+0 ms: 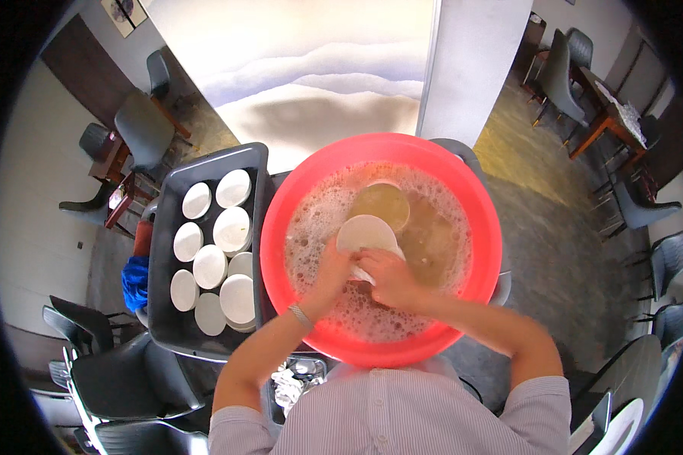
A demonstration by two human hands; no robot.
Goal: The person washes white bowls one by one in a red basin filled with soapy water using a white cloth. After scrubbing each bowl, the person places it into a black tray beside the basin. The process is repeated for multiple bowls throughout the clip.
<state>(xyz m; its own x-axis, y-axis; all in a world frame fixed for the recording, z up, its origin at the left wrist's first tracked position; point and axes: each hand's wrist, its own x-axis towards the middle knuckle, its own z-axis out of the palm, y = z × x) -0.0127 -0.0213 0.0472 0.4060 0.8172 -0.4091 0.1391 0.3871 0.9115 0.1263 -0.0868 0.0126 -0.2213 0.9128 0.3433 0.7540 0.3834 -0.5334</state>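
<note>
A red plastic basin point(379, 143) of cloudy, foamy water stands before me. Over the water I hold a small white plate point(367, 232). My left hand point(334, 272) grips its near left side. My right hand point(391, 278) is at its near right edge, with a bit of white cloth point(364, 277) bunched under the fingers. Just beyond the held plate, another round dish point(381, 206) lies in the water, its face tinted by the cloudy liquid.
Left of the basin sits a black plastic tub point(205, 154) with several white dishes point(210, 267), some stacked. A blue cloth point(135, 282) hangs by its left side. A small container of crumpled white material point(288, 389) stands below. Chairs point(148, 128) and tables point(609, 108) line both sides.
</note>
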